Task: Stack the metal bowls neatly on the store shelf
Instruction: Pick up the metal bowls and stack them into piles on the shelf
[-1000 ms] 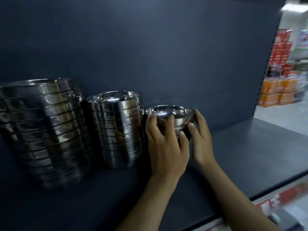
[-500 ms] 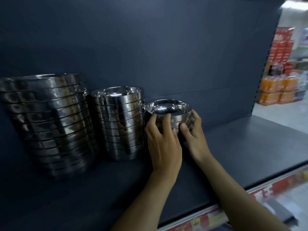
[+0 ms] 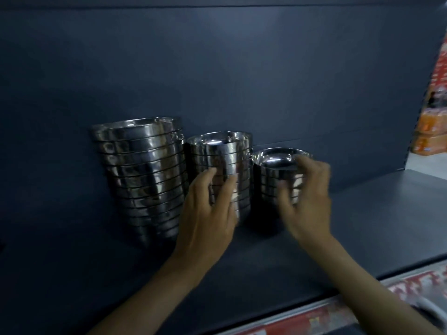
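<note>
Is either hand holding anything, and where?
Left hand touches the front of the middle stack; right hand curls round the small stack near its rim.

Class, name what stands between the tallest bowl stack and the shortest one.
The head view shows the middle stack between the tallest stack and the shortest stack, with the left hand at its front.

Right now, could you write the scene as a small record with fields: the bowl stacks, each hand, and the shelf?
Stacks: three in a row on the shelf: tall stack left, middle stack, small stack right.
Left hand: fingers against the middle stack's front; grip unclear, blurred.
Right hand: curled round the small stack, fingers at its rim.
Background: dark back panel.
</note>
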